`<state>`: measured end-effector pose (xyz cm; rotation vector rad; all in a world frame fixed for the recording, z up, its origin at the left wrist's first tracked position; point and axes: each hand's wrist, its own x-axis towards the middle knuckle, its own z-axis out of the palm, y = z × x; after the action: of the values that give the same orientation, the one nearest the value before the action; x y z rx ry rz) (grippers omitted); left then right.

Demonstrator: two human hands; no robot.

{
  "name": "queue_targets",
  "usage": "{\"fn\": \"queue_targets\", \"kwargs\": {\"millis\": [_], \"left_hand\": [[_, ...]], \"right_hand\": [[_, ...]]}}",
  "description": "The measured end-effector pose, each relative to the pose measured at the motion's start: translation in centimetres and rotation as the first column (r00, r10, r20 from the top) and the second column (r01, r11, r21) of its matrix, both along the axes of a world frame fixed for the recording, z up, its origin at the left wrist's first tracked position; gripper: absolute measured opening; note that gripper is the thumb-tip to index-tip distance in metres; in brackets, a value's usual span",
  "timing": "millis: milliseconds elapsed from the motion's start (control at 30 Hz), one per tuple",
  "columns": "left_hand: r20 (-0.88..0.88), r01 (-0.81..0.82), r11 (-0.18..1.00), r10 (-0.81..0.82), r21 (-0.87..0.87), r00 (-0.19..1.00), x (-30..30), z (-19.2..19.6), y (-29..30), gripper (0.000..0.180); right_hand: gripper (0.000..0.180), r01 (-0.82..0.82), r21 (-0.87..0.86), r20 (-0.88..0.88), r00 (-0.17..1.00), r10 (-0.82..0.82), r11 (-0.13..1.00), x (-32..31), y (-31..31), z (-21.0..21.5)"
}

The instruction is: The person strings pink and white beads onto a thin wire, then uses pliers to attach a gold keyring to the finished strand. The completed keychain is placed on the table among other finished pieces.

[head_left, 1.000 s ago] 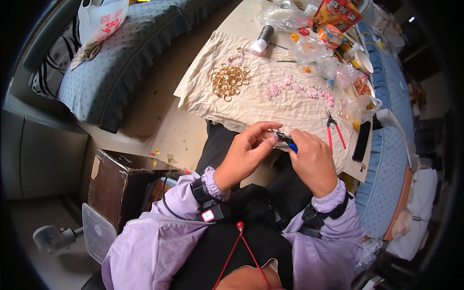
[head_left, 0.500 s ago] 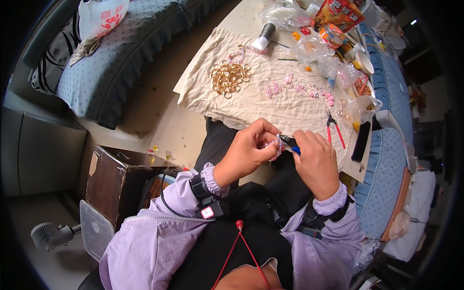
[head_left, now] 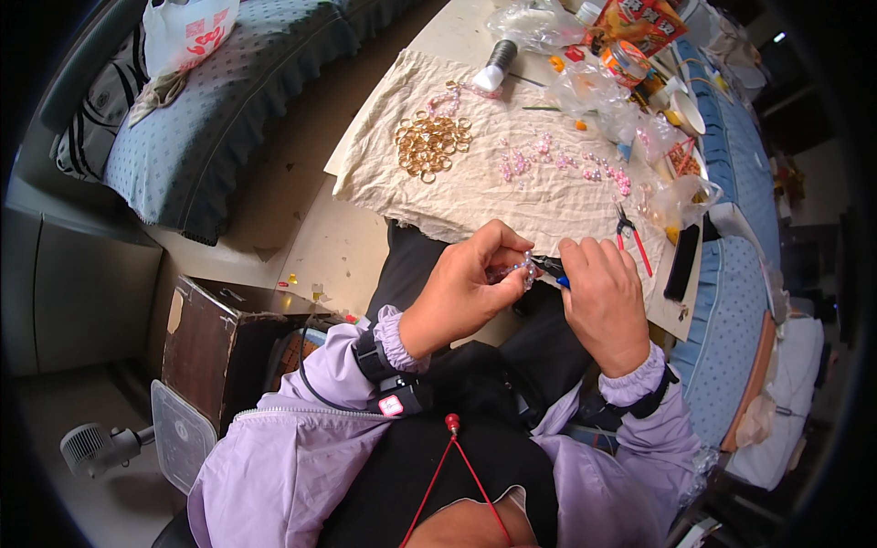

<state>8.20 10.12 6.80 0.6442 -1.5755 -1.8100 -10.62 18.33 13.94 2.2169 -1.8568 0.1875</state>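
Between the thumb and fingers of my left hand (head_left: 468,283) a small loop of pale beads (head_left: 529,267) is pinched. My right hand (head_left: 603,297) is wrapped round pliers with blue handles (head_left: 563,280), and their dark jaws (head_left: 548,265) point left at the beads. Whether the jaws grip anything is too small to tell. Both hands are just off the near edge of a cream cloth (head_left: 365,173). A heap of gold rings (head_left: 429,144) lies on the cloth, with pink bead pieces (head_left: 553,157) to its right and a pink bead string (head_left: 442,102) behind it.
Red-handled pliers (head_left: 630,239) and a black bar-shaped object (head_left: 681,263) lie right of my hands. A spool of grey thread (head_left: 501,60), plastic bags (head_left: 585,89) and an orange-lidded jar (head_left: 625,62) stand farther back. A brown wooden box (head_left: 206,342) is on the left.
My right hand has shifted slightly right with the pliers, and its grip has turned a little. My left hand still pinches the beads. The whole view has shifted slightly.
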Motion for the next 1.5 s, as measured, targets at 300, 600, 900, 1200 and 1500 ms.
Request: {"fn": "queue_targets", "kwargs": {"millis": [300, 600, 900, 1200, 1500], "left_hand": [[0.024, 0.023, 0.999, -0.023, -0.032, 0.999, 0.2, 1.2, 0.1, 0.022], [0.124, 0.021, 0.997, -0.011, -0.079, 0.992, -0.1, 1.6, 0.3, 0.023], [-0.067, 0.135, 0.949, -0.121, 0.285, 0.990, -0.7, 0.0, -0.7, 0.024], [-0.227, 0.192, 0.921, -0.119, 0.338, 0.967, -0.4, -0.7, -1.3, 0.024], [-0.192, -0.190, 0.980, 0.198, 0.062, 0.961, 0.0, -2.5, -11.0, 0.016]], "right_hand": [[0.009, -0.013, 0.000, -0.091, 0.996, 0.013, 1.000, -0.1, 0.2, 0.2], [0.007, -0.036, 0.024, -0.106, 0.994, 0.038, 0.999, -0.8, 0.2, -0.4], [0.020, 0.075, 0.095, 0.185, 0.979, -0.091, 0.993, -2.3, -0.4, -2.3], [0.030, 0.385, -0.016, 0.131, 0.916, -0.380, 0.923, -10.7, -0.7, -8.2], [0.033, 0.515, -0.121, 0.097, 0.857, -0.506, 0.849, -15.6, 0.4, -11.4]]}}
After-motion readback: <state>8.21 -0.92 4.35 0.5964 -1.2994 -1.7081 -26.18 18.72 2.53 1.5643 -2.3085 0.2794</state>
